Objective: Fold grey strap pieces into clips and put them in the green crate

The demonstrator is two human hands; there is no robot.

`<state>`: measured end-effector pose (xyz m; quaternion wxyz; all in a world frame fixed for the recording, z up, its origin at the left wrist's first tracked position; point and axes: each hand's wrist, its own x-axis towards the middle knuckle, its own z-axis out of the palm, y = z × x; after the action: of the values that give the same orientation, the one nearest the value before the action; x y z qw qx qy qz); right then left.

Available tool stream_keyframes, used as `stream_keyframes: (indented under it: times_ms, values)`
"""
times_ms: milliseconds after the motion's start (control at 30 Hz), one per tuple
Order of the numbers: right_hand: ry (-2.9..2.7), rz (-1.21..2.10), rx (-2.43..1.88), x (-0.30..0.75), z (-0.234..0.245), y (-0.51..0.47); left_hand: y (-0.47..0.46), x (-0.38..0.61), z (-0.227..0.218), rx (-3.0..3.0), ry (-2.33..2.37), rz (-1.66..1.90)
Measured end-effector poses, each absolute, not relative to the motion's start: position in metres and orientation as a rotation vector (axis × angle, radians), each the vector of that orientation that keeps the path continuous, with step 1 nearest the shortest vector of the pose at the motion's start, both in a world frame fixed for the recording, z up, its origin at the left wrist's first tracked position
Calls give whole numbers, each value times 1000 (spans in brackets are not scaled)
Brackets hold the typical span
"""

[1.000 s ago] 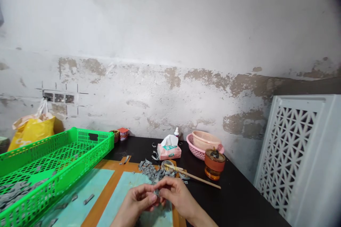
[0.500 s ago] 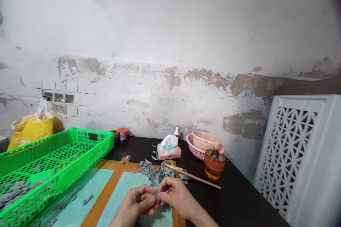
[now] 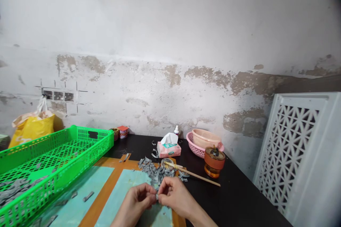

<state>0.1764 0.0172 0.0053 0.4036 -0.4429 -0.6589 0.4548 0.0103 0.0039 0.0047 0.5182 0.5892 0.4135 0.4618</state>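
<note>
My left hand (image 3: 138, 200) and my right hand (image 3: 174, 197) meet over the light blue sheet, fingertips pinched close together. Between them is a small grey piece (image 3: 157, 196), mostly covered by the fingers; its kind I cannot make out. Just beyond the hands lies a heap of grey strip-like pieces (image 3: 153, 170). A round clear dish (image 3: 167, 162) sits in that heap, and a wooden stick (image 3: 197, 176) with a yellowed tip rests across its edge. Separate grey strips (image 3: 88, 196) lie on the sheet to the left.
A green plastic crate (image 3: 106, 145) holding grey pieces stands at left. Behind are a tissue box (image 3: 169, 149), a small white bottle (image 3: 176, 130), pink baskets (image 3: 195, 149) and an amber jar (image 3: 212, 173). A yellow bag (image 3: 34, 129) is far left, a white lattice panel (image 3: 295, 156) right.
Both hands stay together over the sheet. Their fingers have shifted slightly around the small grey piece, which is now more hidden. The view has tilted a little.
</note>
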Motion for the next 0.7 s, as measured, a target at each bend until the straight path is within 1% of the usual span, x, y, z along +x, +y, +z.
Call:
stream_keyframes:
  times_ms: [200,467,700]
  values:
    - [-1555,1265,-1063,175,7,18,3,11,4,1509,1037,1105]
    - [-1473,1293,-998,171,-1,23,4,11,2,1503,996,1136]
    - [-1316,1466,-842,171,8,21,5,8,7,1463,916,1161]
